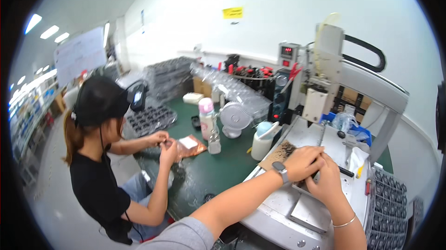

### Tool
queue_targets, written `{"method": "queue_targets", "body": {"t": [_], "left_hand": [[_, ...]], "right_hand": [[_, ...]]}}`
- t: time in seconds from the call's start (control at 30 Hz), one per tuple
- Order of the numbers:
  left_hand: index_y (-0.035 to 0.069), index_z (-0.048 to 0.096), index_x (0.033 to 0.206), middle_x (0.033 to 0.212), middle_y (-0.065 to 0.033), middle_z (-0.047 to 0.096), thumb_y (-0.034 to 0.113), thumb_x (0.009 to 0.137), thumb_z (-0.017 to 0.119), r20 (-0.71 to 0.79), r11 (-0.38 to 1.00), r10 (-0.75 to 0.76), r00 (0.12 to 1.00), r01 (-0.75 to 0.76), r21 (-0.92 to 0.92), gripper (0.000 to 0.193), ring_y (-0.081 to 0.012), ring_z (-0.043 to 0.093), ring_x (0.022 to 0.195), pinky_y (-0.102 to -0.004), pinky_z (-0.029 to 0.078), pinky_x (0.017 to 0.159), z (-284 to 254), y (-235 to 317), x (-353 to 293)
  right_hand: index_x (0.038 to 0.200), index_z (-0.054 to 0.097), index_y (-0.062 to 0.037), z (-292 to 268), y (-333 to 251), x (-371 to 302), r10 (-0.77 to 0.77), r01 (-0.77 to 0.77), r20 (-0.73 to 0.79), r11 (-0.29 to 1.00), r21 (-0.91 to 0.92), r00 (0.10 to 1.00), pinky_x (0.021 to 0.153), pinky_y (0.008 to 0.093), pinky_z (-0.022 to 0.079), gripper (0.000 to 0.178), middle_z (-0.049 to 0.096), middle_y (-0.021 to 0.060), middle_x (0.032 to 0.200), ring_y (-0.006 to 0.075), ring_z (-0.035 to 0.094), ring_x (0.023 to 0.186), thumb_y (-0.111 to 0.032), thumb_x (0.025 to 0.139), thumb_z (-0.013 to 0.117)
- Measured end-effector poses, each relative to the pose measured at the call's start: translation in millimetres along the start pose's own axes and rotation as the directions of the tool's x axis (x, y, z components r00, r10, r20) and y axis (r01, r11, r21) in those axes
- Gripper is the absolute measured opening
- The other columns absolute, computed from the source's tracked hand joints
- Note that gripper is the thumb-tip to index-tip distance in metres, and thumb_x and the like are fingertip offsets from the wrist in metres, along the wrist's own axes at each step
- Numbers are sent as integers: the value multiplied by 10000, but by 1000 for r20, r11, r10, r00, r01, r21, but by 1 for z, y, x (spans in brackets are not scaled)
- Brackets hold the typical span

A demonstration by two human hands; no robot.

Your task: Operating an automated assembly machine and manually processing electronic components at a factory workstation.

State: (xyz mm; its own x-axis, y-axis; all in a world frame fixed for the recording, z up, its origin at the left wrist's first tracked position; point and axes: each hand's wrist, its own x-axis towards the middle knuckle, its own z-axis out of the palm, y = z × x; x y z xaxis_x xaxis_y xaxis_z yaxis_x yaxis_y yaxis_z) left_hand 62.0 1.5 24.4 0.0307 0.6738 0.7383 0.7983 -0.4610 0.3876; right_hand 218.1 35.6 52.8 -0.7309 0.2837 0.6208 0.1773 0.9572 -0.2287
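Note:
Over the white bed (272,203) of a benchtop gantry machine, my left hand (301,163) and my right hand (328,184) meet with fingers bent and touching. Whatever they grip is mostly hidden; a dark bit shows between them, above a grey metal block fixture (312,212). Left of my hands lies a brown cardboard piece (274,157) strewn with black crumbs. The machine's head (316,105) hangs beyond my hands, apart from them. A black-handled tool (346,172) lies just right of my fingers. A watch is on my left wrist, a bangle on my right.
A co-worker (100,166) sits at left, both hands at an orange packet (190,148) on the green table. Between us stand a pink-capped bottle (206,117), a small fan (234,117) and a white bottle (261,145). Trays of black parts (388,203) stand at right.

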Motion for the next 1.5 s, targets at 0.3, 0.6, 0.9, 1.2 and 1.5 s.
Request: {"method": "queue_targets", "body": {"t": [0.3, 0.6, 0.9, 1.2, 1.5], "left_hand": [[18, 648, 950, 957, -195, 631, 479, 759, 591, -83, 593, -567, 820, 476, 650, 502, -345, 610, 899, -429, 491, 806, -32, -35, -22], [-48, 483, 1183, 1037, -263, 623, 488, 624, 707, 176, 629, -722, 670, 527, 572, 806, -376, 618, 951, -399, 492, 858, -48, -43, -18], [-50, 395, 1302, 1059, -298, 597, 534, 666, 680, 142, 621, -685, 715, 470, 628, 909, -401, 597, 978, -407, 482, 873, -30, -31, -13], [-41, 353, 1348, 1072, -298, 590, 581, 657, 658, 163, 614, -703, 692, 475, 631, 979, -403, 596, 981, -406, 482, 875, -35, -27, -15], [-40, 374, 1324, 1078, -304, 581, 516, 639, 700, 136, 598, -729, 671, 527, 604, 941, -406, 590, 988, -402, 482, 874, -38, -23, -15]], "right_hand": [[1229, 521, -55, -31, -79, -59, -108, 244, 261, 781, -575, 959, 1057, 532, 231, 617, 441, 170, 1326, 334, 388, 1249, -322, 692, 666], [1190, 534, -6, -59, -135, -139, 185, -71, 261, 917, -392, 947, 1049, 495, 278, 596, 483, 208, 1264, 333, 433, 1202, -298, 696, 696], [1288, 465, -27, -111, -88, -270, 750, -832, -605, -137, -538, 269, 1063, 529, 232, 505, 309, 246, 1406, 420, 238, 1328, -229, 839, 578], [1331, 378, 10, -83, -83, -253, 796, -915, -495, 174, -364, 348, 1081, 556, 134, 581, 169, 284, 1464, 511, 69, 1352, -236, 850, 591], [1318, 355, 61, -79, -88, -244, 829, -887, -422, 177, -427, 368, 1055, 579, 80, 700, 134, 335, 1445, 517, 63, 1346, -327, 803, 628]]}}
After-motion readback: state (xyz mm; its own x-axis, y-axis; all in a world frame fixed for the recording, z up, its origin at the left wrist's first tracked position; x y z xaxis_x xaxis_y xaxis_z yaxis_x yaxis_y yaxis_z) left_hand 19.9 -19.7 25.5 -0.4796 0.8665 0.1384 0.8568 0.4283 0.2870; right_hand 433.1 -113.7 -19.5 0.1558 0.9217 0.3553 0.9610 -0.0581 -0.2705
